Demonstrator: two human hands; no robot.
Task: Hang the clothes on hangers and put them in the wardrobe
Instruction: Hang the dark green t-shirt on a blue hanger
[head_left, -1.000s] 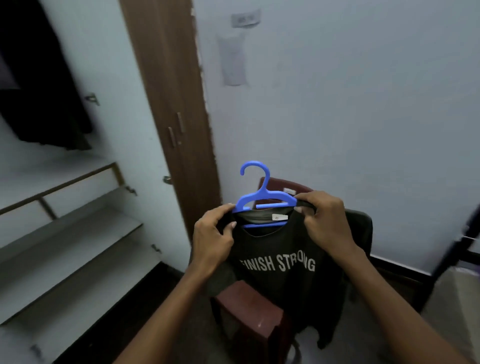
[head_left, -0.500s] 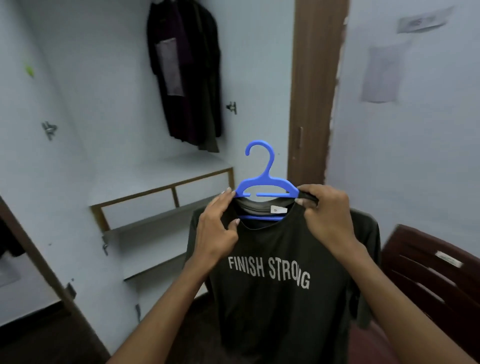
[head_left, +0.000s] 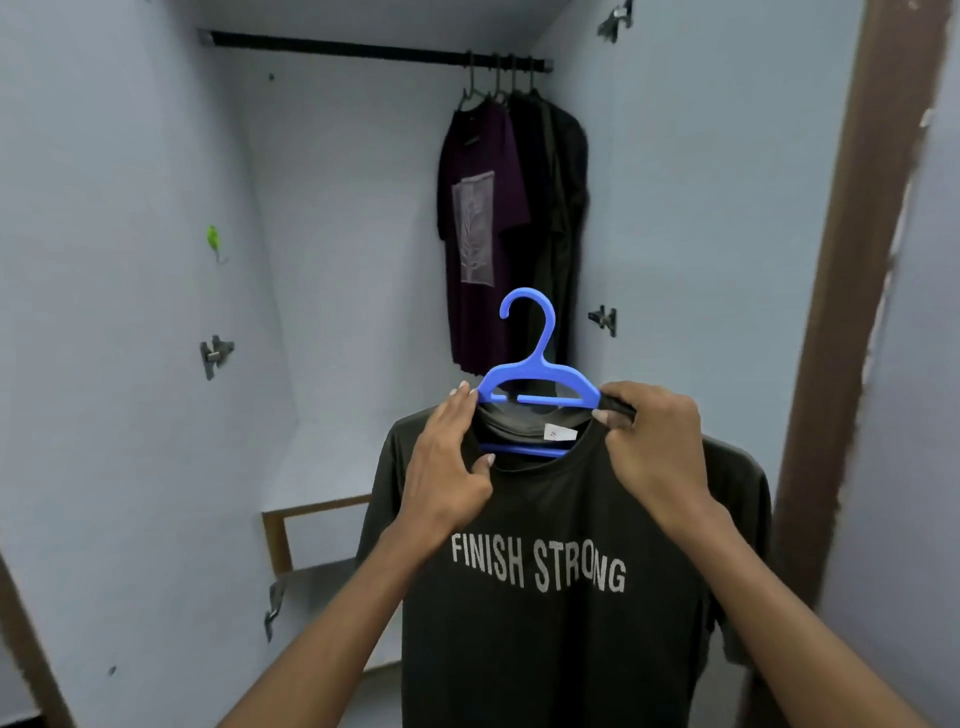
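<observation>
A dark T-shirt (head_left: 545, 623) printed "FINISH STRONG" hangs on a blue plastic hanger (head_left: 535, 374) held up in front of the open wardrobe. My left hand (head_left: 447, 467) grips the shirt's left shoulder at the hanger's left end. My right hand (head_left: 654, 447) pinches the collar and the hanger's right end. The hook points up, well below the black rail (head_left: 363, 49) at the top of the wardrobe.
Several dark shirts (head_left: 498, 234) hang at the rail's right end, leaving the left stretch of rail bare. A shelf with a wooden edge (head_left: 311, 506) lies below. The brown wardrobe frame (head_left: 852, 312) stands at right. Metal brackets stick out of the side walls.
The view has swung left from the chair to the wardrobe interior. Both hands have carried the shirt on the hanger along and lifted it toward the opening.
</observation>
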